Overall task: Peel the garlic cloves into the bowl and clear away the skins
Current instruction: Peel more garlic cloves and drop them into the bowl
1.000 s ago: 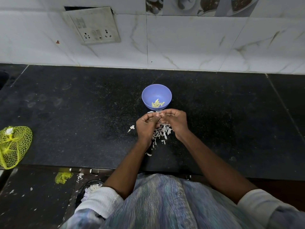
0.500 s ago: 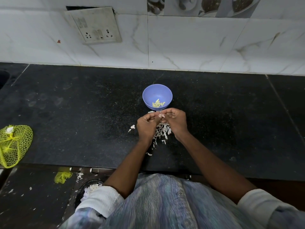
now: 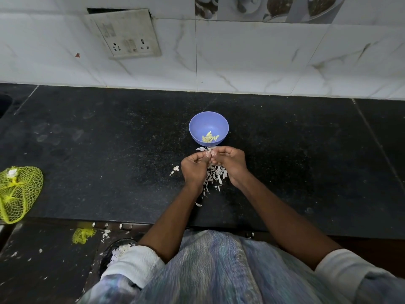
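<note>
Both hands stayed close together over the middle of the black countertop [image 3: 87, 150], just on the near side of the lilac plastic bowl [image 3: 198, 123]. Over the last second little had moved: the left hand [image 3: 194, 170] and the right hand [image 3: 230, 163] had shifted only slightly, their fingertips still meeting over one small pale thing, most likely a garlic clove [image 3: 210, 152], though it was too small to make out clearly. Fingers and thumbs of both hands were curled in and pinched on it. The peeling of this clove seemed still in hand, not finished.

A few peeled cloves [image 3: 210, 137] already lay in the bottom of the bowl. The heap of papery skins [image 3: 215, 174] lay under and between the wrists, with stray flakes towards the counter's front edge, so clearing had not begun. At the counter's left end lay a yellow mesh bag [image 3: 18, 191]; whether it held more garlic I could not tell. I judged the task partly done: this clove was to drop in the bowl, then the skins to be gathered.
</note>
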